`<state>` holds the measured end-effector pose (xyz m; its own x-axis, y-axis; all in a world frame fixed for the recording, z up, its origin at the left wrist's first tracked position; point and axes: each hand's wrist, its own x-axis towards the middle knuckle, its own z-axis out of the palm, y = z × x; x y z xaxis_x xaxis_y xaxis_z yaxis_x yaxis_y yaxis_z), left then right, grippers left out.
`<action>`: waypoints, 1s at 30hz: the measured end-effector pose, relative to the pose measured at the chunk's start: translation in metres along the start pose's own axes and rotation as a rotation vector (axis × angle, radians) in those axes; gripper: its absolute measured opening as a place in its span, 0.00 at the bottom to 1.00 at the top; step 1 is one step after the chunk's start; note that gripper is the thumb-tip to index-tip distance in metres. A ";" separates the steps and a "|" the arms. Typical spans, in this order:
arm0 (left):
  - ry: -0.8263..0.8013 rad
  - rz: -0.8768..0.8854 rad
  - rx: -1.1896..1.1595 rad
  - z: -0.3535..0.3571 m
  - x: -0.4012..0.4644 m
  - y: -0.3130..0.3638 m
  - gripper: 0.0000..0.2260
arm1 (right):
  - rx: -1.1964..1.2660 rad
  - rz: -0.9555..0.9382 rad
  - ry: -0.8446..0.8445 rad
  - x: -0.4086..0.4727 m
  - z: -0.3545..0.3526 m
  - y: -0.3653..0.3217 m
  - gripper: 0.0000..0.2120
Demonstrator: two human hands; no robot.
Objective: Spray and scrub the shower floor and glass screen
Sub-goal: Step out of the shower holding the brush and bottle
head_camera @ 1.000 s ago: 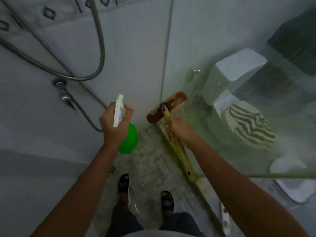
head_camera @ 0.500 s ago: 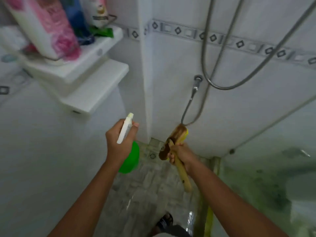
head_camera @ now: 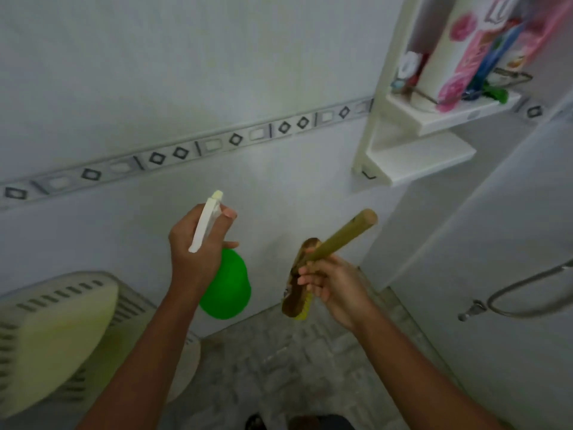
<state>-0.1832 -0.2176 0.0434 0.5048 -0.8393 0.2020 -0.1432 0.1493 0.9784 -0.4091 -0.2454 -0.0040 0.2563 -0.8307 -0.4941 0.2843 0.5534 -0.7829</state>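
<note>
Mostly white tiled wall (head_camera: 155, 72), grey shower floor (head_camera: 294, 352), corner shelf (head_camera: 434, 156).

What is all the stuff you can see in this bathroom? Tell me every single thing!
spray bottle: one, green with a white trigger head, held in the left hand.
scrub brush: one, brown wooden, yellowish bristles, held in the right hand.
shower floor: one, grey mottled tiles, bottom middle.
tile border: one strip, grey diamonds, across the white wall.
corner shelf: one, white, two tiers, upper right.
toiletry packs: several, pink and blue, on the top tier.
shower hose: one, metal, right edge.
slatted object: one, cream, lower left.
left hand: one.
right hand: one.
</note>
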 end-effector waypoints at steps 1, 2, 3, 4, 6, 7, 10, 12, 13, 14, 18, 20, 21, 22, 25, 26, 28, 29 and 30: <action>0.065 0.009 0.014 -0.027 0.000 0.006 0.17 | -0.041 -0.020 -0.071 -0.002 0.024 0.002 0.10; 0.121 0.021 0.032 -0.051 -0.001 0.011 0.14 | -0.076 -0.040 -0.125 -0.004 0.047 0.005 0.11; 0.172 0.031 0.051 -0.073 -0.001 0.014 0.12 | -0.117 -0.053 -0.170 -0.006 0.068 0.008 0.13; 0.234 0.041 0.069 -0.098 -0.003 0.017 0.12 | -0.174 -0.075 -0.216 -0.007 0.093 0.012 0.14; 0.359 0.058 0.096 -0.137 -0.008 0.023 0.15 | -0.281 -0.131 -0.299 -0.007 0.134 0.020 0.12; 0.421 0.074 0.117 -0.159 -0.010 0.027 0.17 | -0.327 -0.152 -0.343 -0.007 0.157 0.025 0.12; 0.555 0.107 0.164 -0.206 -0.016 0.029 0.20 | -0.452 -0.201 -0.445 0.000 0.208 0.037 0.14; 0.653 0.122 0.222 -0.238 -0.021 0.024 0.19 | -0.593 -0.209 -0.529 0.005 0.245 0.049 0.15; 0.711 0.115 0.255 -0.256 -0.025 0.020 0.18 | -0.688 -0.225 -0.578 0.008 0.268 0.058 0.15; 0.748 0.100 0.274 -0.266 -0.027 0.013 0.17 | -0.781 -0.262 -0.605 0.012 0.284 0.065 0.15; 0.867 0.054 0.341 -0.294 -0.038 -0.011 0.10 | -1.117 -0.399 -0.744 0.027 0.352 0.105 0.18; 0.890 0.055 0.370 -0.305 -0.040 -0.023 0.10 | -1.168 -0.414 -0.799 0.032 0.382 0.125 0.18; 0.894 0.056 0.381 -0.309 -0.040 -0.030 0.10 | -1.178 -0.408 -0.819 0.034 0.394 0.132 0.19; 0.902 0.056 0.390 -0.314 -0.039 -0.037 0.11 | -1.191 -0.398 -0.841 0.038 0.406 0.140 0.19; 0.936 0.039 0.407 -0.326 -0.037 -0.057 0.14 | -1.277 -0.367 -0.911 0.051 0.434 0.160 0.20; 0.946 0.034 0.411 -0.328 -0.036 -0.063 0.13 | -1.312 -0.358 -0.928 0.057 0.441 0.165 0.21; 0.949 0.026 0.427 -0.333 -0.035 -0.078 0.10 | -1.353 -0.331 -0.964 0.065 0.451 0.172 0.18; 0.944 0.015 0.435 -0.334 -0.034 -0.084 0.09 | -1.361 -0.309 -0.988 0.067 0.453 0.173 0.16; 0.941 0.002 0.437 -0.336 -0.034 -0.089 0.10 | -1.364 -0.285 -1.009 0.069 0.455 0.173 0.14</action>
<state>0.0986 -0.0268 -0.0356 0.9382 -0.0632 0.3404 -0.3459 -0.2097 0.9145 0.0785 -0.1798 -0.0012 0.9273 -0.2272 -0.2975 -0.3726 -0.4840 -0.7918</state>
